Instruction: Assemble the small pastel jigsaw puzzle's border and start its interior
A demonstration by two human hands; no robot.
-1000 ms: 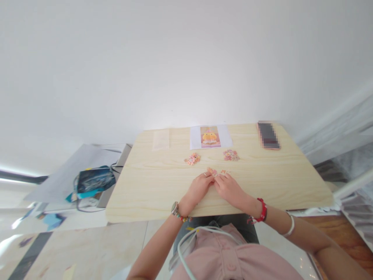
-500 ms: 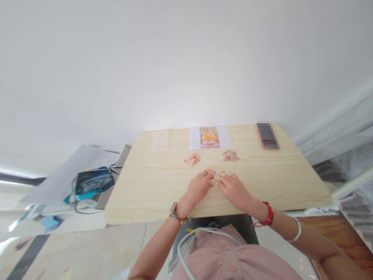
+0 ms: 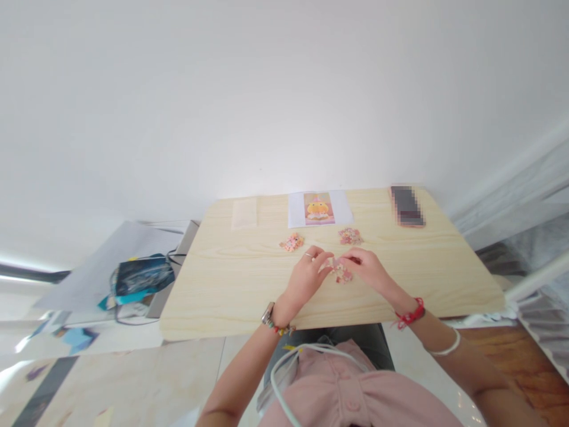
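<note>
A small loose heap of pink and cream jigsaw puzzle pieces (image 3: 342,274) lies on the table, between and just below my hands. My left hand (image 3: 306,276) is curled at the heap's left side, with pale puzzle pieces between its thumb and forefinger. From the right, my right hand (image 3: 368,270) pinches at a pale pinkish piece just above the heap; its fingers partly cover it. Farther back sit an orange-pink pile of pieces (image 3: 292,242) on the left and a pinker pile (image 3: 351,236) on the right.
Behind the piles lies a white sheet (image 3: 342,207) with a printed yellow cartoon picture (image 3: 319,209). A pale translucent packet (image 3: 244,213) is at the back left of the wooden table (image 3: 213,290). A phone (image 3: 408,206), blurred out, lies back right. Cables and bags (image 3: 144,276) sit left.
Both hands have risen slightly from the tabletop, and the right hand has shifted right. More of the pink heap shows beneath them. The two farther piles stay put.
</note>
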